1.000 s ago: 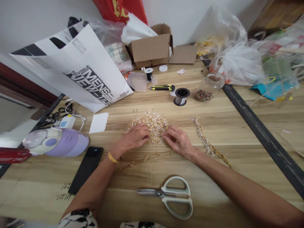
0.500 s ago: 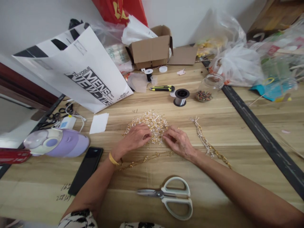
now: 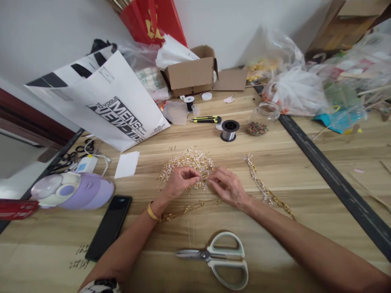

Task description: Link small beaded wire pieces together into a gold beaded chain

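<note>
A heap of small gold and clear beads [image 3: 186, 158] lies mid-table. Over its near side my left hand [image 3: 182, 180] pinches thumb and forefinger together; whatever is between them is too small to name. My right hand [image 3: 227, 185] faces it from the heap's right edge, its fingertips also pinched, their contents not discernible. The two sets of fingertips are close but apart. Just below the hands a gold beaded chain [image 3: 189, 207] stretches across the wood. To the right of my right hand lies a strand of clear and gold links [image 3: 261, 185].
White-handled scissors [image 3: 227, 258] lie nearest me. A phone [image 3: 109, 228] and a purple bottle [image 3: 76, 190] are at left. Farther back are a wire spool [image 3: 229, 131], a utility knife [image 3: 206, 119], a jar of beads [image 3: 258, 128], a cardboard box [image 3: 192, 75] and a paper bag [image 3: 122, 101].
My left hand has moved right, bringing its fingertips closer to those of my right hand. The right hand stays near the heap's edge. The camera view has shifted slightly.
</note>
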`<state>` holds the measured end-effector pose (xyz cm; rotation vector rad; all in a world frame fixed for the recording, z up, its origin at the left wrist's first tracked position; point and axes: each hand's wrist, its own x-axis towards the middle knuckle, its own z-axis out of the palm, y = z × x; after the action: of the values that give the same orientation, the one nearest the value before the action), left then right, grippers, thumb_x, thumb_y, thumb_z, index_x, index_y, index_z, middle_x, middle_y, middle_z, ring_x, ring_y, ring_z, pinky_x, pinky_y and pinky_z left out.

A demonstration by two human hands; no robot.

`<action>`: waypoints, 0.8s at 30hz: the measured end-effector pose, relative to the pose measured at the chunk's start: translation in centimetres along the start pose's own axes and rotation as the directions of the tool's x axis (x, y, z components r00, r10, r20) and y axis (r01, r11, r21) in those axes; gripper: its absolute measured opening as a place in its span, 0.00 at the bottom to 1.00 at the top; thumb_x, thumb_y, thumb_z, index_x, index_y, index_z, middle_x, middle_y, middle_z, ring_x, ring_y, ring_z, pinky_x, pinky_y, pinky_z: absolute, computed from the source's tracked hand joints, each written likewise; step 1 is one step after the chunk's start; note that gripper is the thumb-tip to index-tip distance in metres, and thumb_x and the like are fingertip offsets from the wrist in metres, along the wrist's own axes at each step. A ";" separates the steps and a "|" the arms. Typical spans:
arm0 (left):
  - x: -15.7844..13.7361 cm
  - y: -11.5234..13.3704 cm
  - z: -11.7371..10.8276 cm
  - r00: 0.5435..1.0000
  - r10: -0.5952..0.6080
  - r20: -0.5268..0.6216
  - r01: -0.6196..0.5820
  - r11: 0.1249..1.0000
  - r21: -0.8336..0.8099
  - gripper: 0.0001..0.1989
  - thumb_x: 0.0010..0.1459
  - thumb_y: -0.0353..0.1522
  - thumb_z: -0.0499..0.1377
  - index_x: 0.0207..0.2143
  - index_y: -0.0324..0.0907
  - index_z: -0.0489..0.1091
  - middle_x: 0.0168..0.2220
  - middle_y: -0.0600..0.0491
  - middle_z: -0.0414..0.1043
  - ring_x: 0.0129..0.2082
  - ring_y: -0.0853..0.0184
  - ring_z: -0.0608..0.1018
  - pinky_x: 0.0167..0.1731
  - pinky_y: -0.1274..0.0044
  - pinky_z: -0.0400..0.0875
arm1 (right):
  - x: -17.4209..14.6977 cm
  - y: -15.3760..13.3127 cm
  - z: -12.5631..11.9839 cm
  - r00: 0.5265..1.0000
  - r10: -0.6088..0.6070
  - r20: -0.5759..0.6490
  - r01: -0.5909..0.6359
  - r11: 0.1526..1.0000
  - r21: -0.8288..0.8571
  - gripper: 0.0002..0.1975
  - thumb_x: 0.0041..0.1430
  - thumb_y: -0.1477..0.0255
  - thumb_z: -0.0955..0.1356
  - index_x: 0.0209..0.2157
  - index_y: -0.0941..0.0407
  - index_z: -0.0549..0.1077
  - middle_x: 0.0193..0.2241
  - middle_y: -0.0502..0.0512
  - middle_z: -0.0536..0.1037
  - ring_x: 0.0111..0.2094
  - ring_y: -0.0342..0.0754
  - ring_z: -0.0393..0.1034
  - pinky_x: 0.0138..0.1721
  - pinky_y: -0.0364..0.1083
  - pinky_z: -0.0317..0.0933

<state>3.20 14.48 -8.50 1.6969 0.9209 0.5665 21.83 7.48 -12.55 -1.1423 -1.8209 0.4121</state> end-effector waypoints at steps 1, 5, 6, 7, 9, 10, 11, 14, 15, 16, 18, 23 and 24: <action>0.0 0.0 0.1 1.000 -0.009 0.008 0.009 1.000 -0.021 0.05 0.50 0.30 0.63 0.29 0.36 0.75 0.27 0.51 0.77 0.27 0.70 0.76 0.31 0.79 0.71 | 0.0 0.0 0.0 1.000 -0.003 0.001 0.003 1.000 0.001 0.06 0.63 0.74 0.63 0.33 0.56 0.70 0.28 0.54 0.71 0.30 0.45 0.66 0.32 0.44 0.59; 0.1 -0.2 0.2 0.999 -0.015 0.032 0.019 0.993 -0.114 0.07 0.49 0.31 0.65 0.29 0.35 0.75 0.29 0.50 0.78 0.29 0.69 0.78 0.34 0.78 0.72 | 0.1 -0.1 -0.1 1.000 -0.020 -0.006 0.020 1.000 0.006 0.06 0.63 0.74 0.63 0.32 0.57 0.70 0.28 0.53 0.71 0.29 0.45 0.65 0.31 0.44 0.59; 0.2 -0.3 0.3 0.999 -0.014 0.033 0.019 0.991 -0.135 0.07 0.48 0.31 0.66 0.29 0.35 0.75 0.28 0.50 0.78 0.30 0.69 0.78 0.34 0.78 0.73 | 0.1 -0.1 -0.1 1.000 -0.028 -0.010 0.028 1.000 0.007 0.06 0.63 0.74 0.63 0.32 0.57 0.70 0.28 0.53 0.70 0.29 0.45 0.64 0.31 0.44 0.58; 0.2 -0.3 0.3 0.999 -0.013 0.030 0.017 0.988 -0.151 0.07 0.48 0.31 0.66 0.29 0.35 0.75 0.28 0.50 0.78 0.30 0.69 0.78 0.34 0.78 0.73 | 0.1 0.0 -0.1 0.999 -0.034 -0.012 0.035 0.999 0.010 0.06 0.63 0.74 0.63 0.32 0.57 0.70 0.27 0.53 0.70 0.29 0.44 0.64 0.30 0.44 0.58; 0.2 -0.5 0.5 1.000 -0.009 0.021 0.012 0.986 -0.167 0.08 0.46 0.31 0.67 0.28 0.35 0.75 0.28 0.50 0.78 0.29 0.69 0.78 0.34 0.78 0.73 | 0.1 0.0 -0.1 0.999 -0.044 -0.017 0.044 0.999 0.019 0.05 0.62 0.75 0.63 0.32 0.57 0.70 0.27 0.53 0.70 0.28 0.44 0.64 0.30 0.43 0.58; 0.3 -0.6 0.5 1.000 -0.006 0.018 0.009 0.986 -0.169 0.08 0.46 0.31 0.67 0.28 0.35 0.75 0.28 0.50 0.78 0.29 0.69 0.78 0.33 0.79 0.73 | 0.1 0.0 -0.1 0.999 -0.046 -0.017 0.046 0.999 0.023 0.05 0.62 0.75 0.63 0.32 0.57 0.70 0.27 0.53 0.70 0.29 0.44 0.64 0.30 0.43 0.58; 0.3 -0.6 0.6 1.000 -0.003 0.016 0.006 0.986 -0.167 0.08 0.46 0.31 0.67 0.28 0.35 0.75 0.27 0.51 0.78 0.29 0.69 0.78 0.33 0.79 0.73 | 0.1 0.0 0.0 0.999 -0.048 -0.016 0.049 0.998 0.026 0.05 0.62 0.75 0.64 0.33 0.57 0.70 0.27 0.53 0.70 0.29 0.45 0.64 0.30 0.43 0.58; 0.2 -0.6 0.7 1.000 0.000 0.011 0.002 0.987 -0.159 0.08 0.46 0.31 0.67 0.28 0.35 0.75 0.27 0.51 0.78 0.28 0.69 0.78 0.33 0.79 0.73 | 0.0 0.0 0.0 0.998 -0.059 -0.012 0.059 0.998 0.036 0.04 0.62 0.75 0.64 0.34 0.57 0.70 0.28 0.53 0.70 0.29 0.45 0.64 0.30 0.43 0.59; 0.2 -0.7 0.8 1.000 -0.001 0.008 0.002 0.987 -0.158 0.08 0.46 0.31 0.67 0.28 0.35 0.75 0.27 0.51 0.78 0.28 0.69 0.78 0.33 0.78 0.73 | 0.0 0.0 0.0 0.998 -0.062 -0.010 0.063 0.997 0.038 0.04 0.62 0.75 0.64 0.34 0.57 0.70 0.28 0.53 0.70 0.29 0.45 0.64 0.30 0.43 0.59; 0.2 -0.7 0.8 1.000 0.000 0.006 0.001 0.987 -0.159 0.08 0.46 0.31 0.67 0.28 0.35 0.76 0.27 0.51 0.78 0.28 0.69 0.78 0.33 0.78 0.73 | 0.0 0.0 0.0 0.998 -0.066 -0.008 0.066 0.997 0.038 0.04 0.62 0.75 0.64 0.34 0.57 0.70 0.28 0.53 0.69 0.29 0.45 0.64 0.30 0.43 0.59; 0.2 -0.7 0.8 1.000 0.005 0.002 -0.005 0.986 -0.164 0.08 0.46 0.31 0.67 0.28 0.35 0.76 0.27 0.51 0.78 0.28 0.69 0.78 0.33 0.78 0.73 | -0.1 0.1 0.1 0.997 -0.073 -0.002 0.073 0.997 0.033 0.04 0.62 0.75 0.63 0.35 0.57 0.70 0.28 0.53 0.69 0.29 0.45 0.64 0.31 0.43 0.59; 0.2 -0.7 0.8 1.000 0.019 0.001 -0.019 0.987 -0.158 0.08 0.46 0.32 0.67 0.28 0.35 0.76 0.27 0.50 0.78 0.28 0.69 0.78 0.32 0.79 0.73 | -0.1 0.2 0.1 0.997 -0.083 0.005 0.083 0.997 0.004 0.04 0.62 0.75 0.63 0.34 0.57 0.70 0.27 0.53 0.68 0.28 0.44 0.62 0.30 0.43 0.57; 0.2 -0.7 0.8 1.000 0.021 -0.002 -0.021 0.987 -0.156 0.08 0.46 0.32 0.67 0.28 0.35 0.76 0.27 0.50 0.78 0.28 0.69 0.78 0.32 0.79 0.73 | -0.1 0.2 0.1 0.997 -0.083 0.007 0.083 0.997 0.003 0.04 0.61 0.75 0.63 0.33 0.57 0.70 0.27 0.53 0.68 0.28 0.44 0.62 0.30 0.43 0.57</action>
<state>3.69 14.32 -9.43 1.5668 0.8375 0.6374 21.90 7.54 -12.76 -1.0608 -1.8663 0.3700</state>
